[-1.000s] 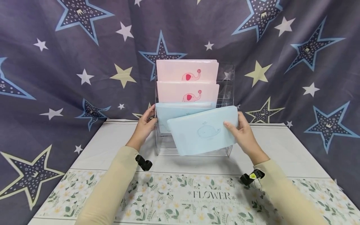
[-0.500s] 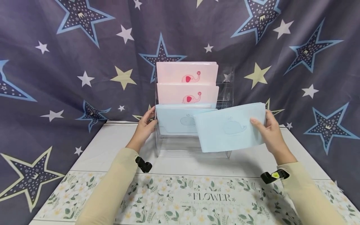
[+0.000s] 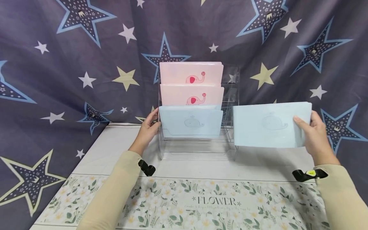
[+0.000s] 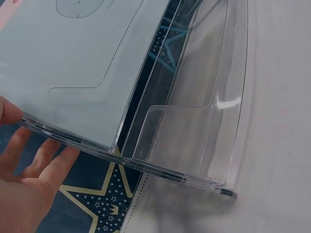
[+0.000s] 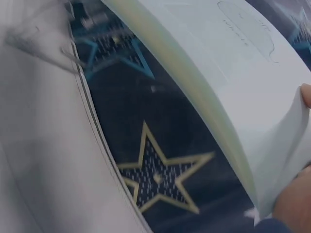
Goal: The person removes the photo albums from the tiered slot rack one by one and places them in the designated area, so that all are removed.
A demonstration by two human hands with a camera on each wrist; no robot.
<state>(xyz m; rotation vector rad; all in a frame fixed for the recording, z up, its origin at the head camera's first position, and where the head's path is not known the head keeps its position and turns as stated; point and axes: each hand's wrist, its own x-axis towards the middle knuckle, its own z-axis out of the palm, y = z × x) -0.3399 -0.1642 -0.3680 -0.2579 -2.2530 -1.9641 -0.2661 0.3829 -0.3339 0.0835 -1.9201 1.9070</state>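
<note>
My right hand holds a light blue notebook with a whale drawing by its right end, thumb on the front cover. It is raised off the table, right of a clear acrylic rack. In the right wrist view the notebook bends slightly and shows a pale yellowish edge. My left hand grips the rack's left side; in the left wrist view the thumb lies on one side of the panel and the fingers on the other. Another blue whale notebook stands in a rack tier.
Pink notebooks with red elephants fill the two upper tiers. The lowest tier of the rack shows bare plastic. A white cloth with a floral band covers the table, and a dark star-patterned curtain hangs close behind.
My right hand has carried the blue notebook rightward, out from in front of the rack, and levelled it from its tilt. The left hand stays at the rack's side.
</note>
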